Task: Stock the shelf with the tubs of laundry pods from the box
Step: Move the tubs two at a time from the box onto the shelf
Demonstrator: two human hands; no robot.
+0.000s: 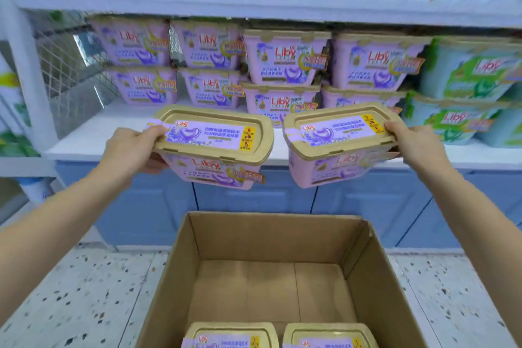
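Two pink tubs of laundry pods are held side by side, not touching, in the air above the far wall of the cardboard box (271,234). The left tub (214,147) is gripped at its outer end by the left hand (132,150), with the thumb laid on the gold lid and the fingers curled underneath. The right tub (339,141), tilted, is gripped at its outer end by the right hand (415,144), the thumb on the lid.

Two more tubs (228,336) are seen inside the box against its near wall, lids up. The box is stood on a speckled floor (70,291). Directly behind the box, blue cabinet doors (141,206) are seen. Beyond and above the box, a white shelf (84,147) is loaded with matching pink tubs (282,62) stacked two high. Green tubs (466,79) are stacked beyond the box to the right.
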